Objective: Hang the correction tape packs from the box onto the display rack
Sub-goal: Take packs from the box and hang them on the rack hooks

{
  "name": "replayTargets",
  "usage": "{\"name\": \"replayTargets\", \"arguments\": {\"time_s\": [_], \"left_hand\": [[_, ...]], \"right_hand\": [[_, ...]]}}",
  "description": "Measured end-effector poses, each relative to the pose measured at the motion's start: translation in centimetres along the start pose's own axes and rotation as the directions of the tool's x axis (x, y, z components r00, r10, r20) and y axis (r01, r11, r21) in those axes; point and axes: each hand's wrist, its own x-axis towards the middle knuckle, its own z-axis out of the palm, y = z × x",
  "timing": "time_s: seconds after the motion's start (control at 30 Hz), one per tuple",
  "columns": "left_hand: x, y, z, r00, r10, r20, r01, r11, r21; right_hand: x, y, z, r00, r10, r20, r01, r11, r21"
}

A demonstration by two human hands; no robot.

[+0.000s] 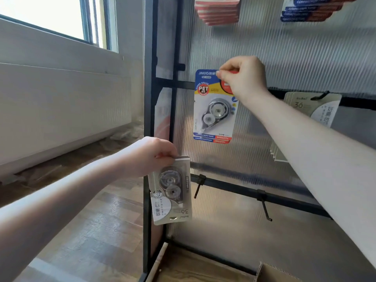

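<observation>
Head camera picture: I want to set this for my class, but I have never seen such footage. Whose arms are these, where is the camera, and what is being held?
The single camera is worn on a person's head and looks down at their bare hands; there is no robot. The right hand pinches the top of a blue correction tape pack against the display rack. The left hand grips a grey pack, upside down. Two bare hooks stick out lower down. More packs hang at the right and above. A cardboard box sits at the bottom.
</observation>
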Motion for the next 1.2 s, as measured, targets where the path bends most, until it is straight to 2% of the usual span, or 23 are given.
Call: {"name": "replayTargets", "arguments": {"time_s": [0.13, 0.33, 0.47, 0.67, 0.87, 1.1, 1.2], "left_hand": [[0.3, 0.0, 0.1, 1.0, 0.006, 0.004, -0.006, 1.0, -0.003], [0.6, 0.5, 0.2, 1.0, 0.03, -0.005, -0.03, 1.0, -0.009], [0.6, 1.1, 0.1, 0.998, 0.053, -0.02, -0.053, 0.998, -0.026], [1.0, 2.3, -0.1, 0.998, 0.051, -0.032, -0.052, 0.998, -0.033], [1.8, 3.7, -0.3, 0.997, 0.018, -0.072, -0.022, 0.999, -0.044], [2.2, 5.5, -0.4, 0.992, -0.041, -0.122, 0.03, 0.995, -0.097], [2.4, 6.8, -0.3, 0.993, -0.042, -0.11, 0.035, 0.997, -0.066]], "right_hand": [[0.5, -0.2, 0.4, 1.0, -0.008, 0.011, 0.008, 1.0, -0.015], [0.9, 0.1, -0.3, 0.989, 0.034, 0.147, -0.03, 0.999, -0.032], [0.8, 0.6, 0.1, 0.984, 0.044, 0.172, -0.026, 0.994, -0.102], [0.3, 2.0, 1.0, 0.994, 0.045, 0.103, -0.027, 0.984, -0.177], [-0.6, 2.7, 0.8, 0.998, -0.058, 0.04, 0.068, 0.937, -0.344], [-5.8, 5.5, -3.4, 0.988, -0.154, 0.008, 0.149, 0.939, -0.309], [-9.8, 7.0, -6.2, 0.988, -0.073, 0.14, 0.103, 0.97, -0.222]]}}
